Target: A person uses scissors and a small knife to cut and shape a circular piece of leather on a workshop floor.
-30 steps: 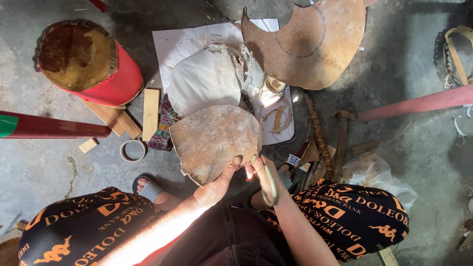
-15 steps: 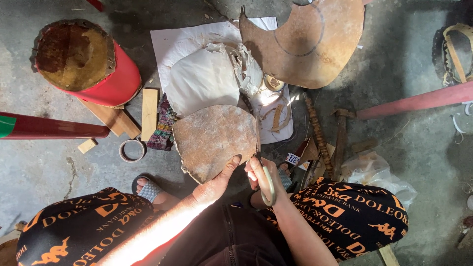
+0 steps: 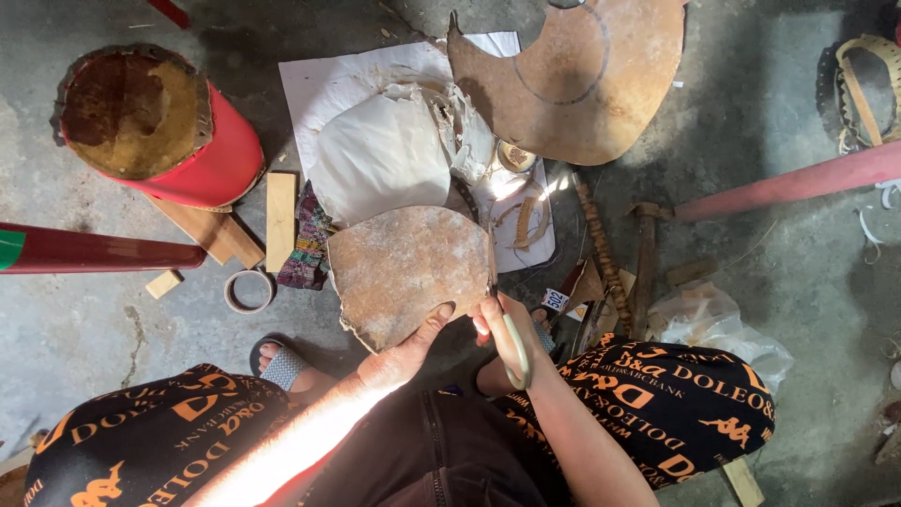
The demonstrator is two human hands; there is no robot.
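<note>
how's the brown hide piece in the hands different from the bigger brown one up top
The held hide piece is smaller and rounded, gripped at its lower edge by the left hand, with the scissors in the right hand at its right edge. The large hide sheet lies untouched on the floor, has a curved bite cut from its lower left and a circle drawn on it. Both are mottled, stiff-looking brown hide.

A brown, mottled piece of hide (image 3: 408, 268), roughly round with a ragged lower edge, is held up flat above the floor. Scissors (image 3: 502, 314) with pale green handles stand at its right edge, their dark blades running along that edge, pointing away from the person.
</note>
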